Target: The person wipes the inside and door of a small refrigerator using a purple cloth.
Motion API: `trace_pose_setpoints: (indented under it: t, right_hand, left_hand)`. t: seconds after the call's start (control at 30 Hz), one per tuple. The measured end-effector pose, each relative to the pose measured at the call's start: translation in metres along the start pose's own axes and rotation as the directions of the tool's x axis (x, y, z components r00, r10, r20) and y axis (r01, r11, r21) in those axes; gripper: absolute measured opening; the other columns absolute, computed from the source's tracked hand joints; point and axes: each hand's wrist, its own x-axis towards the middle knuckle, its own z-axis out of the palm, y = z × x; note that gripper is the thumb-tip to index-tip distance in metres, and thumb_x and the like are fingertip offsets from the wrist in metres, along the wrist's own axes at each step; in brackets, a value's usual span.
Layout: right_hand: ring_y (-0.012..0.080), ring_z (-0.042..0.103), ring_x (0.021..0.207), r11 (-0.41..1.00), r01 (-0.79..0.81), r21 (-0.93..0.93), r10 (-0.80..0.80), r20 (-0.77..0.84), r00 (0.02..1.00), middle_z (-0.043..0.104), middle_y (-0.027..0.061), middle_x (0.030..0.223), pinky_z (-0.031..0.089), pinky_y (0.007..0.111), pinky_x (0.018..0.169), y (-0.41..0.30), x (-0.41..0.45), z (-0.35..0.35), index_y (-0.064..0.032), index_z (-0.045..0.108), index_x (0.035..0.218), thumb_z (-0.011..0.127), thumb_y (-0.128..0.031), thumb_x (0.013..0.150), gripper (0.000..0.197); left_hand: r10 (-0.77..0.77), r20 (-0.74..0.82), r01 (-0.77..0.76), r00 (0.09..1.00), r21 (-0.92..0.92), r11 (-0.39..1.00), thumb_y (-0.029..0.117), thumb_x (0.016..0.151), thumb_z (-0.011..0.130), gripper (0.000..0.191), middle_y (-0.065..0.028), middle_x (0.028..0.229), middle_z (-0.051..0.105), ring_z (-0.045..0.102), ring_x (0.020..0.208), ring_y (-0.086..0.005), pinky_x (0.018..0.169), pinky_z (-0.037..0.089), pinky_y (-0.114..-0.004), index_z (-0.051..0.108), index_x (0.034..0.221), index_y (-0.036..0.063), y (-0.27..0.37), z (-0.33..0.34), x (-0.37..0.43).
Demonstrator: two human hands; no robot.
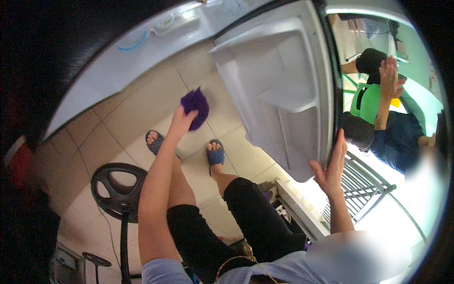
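Note:
My left hand holds a crumpled purple cloth above the tiled floor, in front of my feet. On the right, my right hand grips the edge of an open refrigerator door, thumb on the inner side and fingers along the outer edge. The door's inner face is a pale moulded plastic liner with recesses and a dark border on its right. Beyond the cloth, the white refrigerator interior shows at the top left, with a blue curved line inside.
A black spoked round piece on a pole stands left of my legs, near a thin cord. Past the door are a slatted metal rack, a green plastic chair and people, one raising a hand.

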Motion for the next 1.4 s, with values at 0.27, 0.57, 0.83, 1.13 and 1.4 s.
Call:
trace_pose_setpoints:
  t: [0.27, 0.57, 0.83, 1.13, 1.4]
  right_hand:
    - [0.0337, 0.030, 0.115, 0.993, 0.029, -0.117, -0.031, -0.017, 0.999, 0.026, 0.0233, 0.128, 0.025, 0.048, 0.094, 0.009, -0.006, 0.028, 0.0002, 0.004, 0.140, 0.059, -0.014, 0.076, 0.086]
    - [0.0352, 0.012, 0.132, 0.994, -0.097, 0.046, 0.098, -0.008, 0.995, 0.010, 0.0238, 0.141, 0.012, 0.048, 0.105, -0.020, -0.027, 0.032, -0.0003, -0.002, 0.140, 0.054, -0.014, 0.080, 0.084]
    - [0.0312, 0.034, 0.112, 0.998, -0.004, 0.065, 0.008, -0.069, 0.998, 0.031, 0.0208, 0.123, 0.026, 0.046, 0.095, -0.023, -0.008, 0.035, -0.0009, 0.007, 0.141, 0.056, -0.008, 0.077, 0.080]
    - [0.0324, 0.038, 0.103, 0.995, -0.072, 0.073, 0.079, -0.086, 0.993, 0.034, 0.0235, 0.116, 0.030, 0.045, 0.089, -0.042, -0.010, 0.027, 0.0035, 0.008, 0.139, 0.059, -0.006, 0.072, 0.085]
    - [0.0314, 0.031, 0.114, 0.987, -0.113, 0.114, 0.117, -0.021, 0.993, 0.027, 0.0218, 0.124, 0.023, 0.046, 0.097, -0.044, -0.021, 0.025, 0.0014, 0.002, 0.140, 0.058, -0.012, 0.073, 0.088]
  left_hand:
    - [0.138, -0.211, -0.192, 0.968, -0.266, 0.945, 0.013, 0.082, 0.063, 0.025, -0.0064, 0.100, 0.062, 0.057, 0.087, -0.0150, 0.075, 0.046, -0.028, 0.059, 0.103, 0.0005, -0.022, 0.073, 0.149]
    - [0.666, 0.020, -0.269, 0.746, 0.924, 0.273, 0.018, 0.080, 0.057, 0.039, -0.0181, 0.120, 0.050, 0.052, 0.099, -0.0364, 0.082, 0.045, -0.044, 0.054, 0.118, 0.0128, -0.013, 0.105, 0.148]
    - [0.533, 0.221, -0.537, 0.817, 0.629, 0.563, 0.001, 0.075, 0.053, 0.042, -0.0186, 0.112, 0.052, 0.052, 0.098, -0.0332, 0.088, 0.042, -0.040, 0.051, 0.117, 0.0077, -0.113, 0.116, 0.014]
    - [0.654, -0.304, -0.602, 0.692, 0.255, 0.756, 0.002, 0.078, 0.053, 0.045, -0.0254, 0.122, 0.047, 0.045, 0.113, -0.0395, 0.096, 0.036, -0.040, 0.041, 0.122, -0.0048, 0.061, 0.137, 0.118]
    - [0.002, -0.032, -0.012, 0.999, -0.299, 0.954, -0.006, 0.072, 0.041, 0.062, -0.0210, 0.139, 0.032, 0.038, 0.125, -0.0344, 0.105, 0.028, -0.036, 0.038, 0.133, 0.0033, 0.068, 0.141, 0.099]
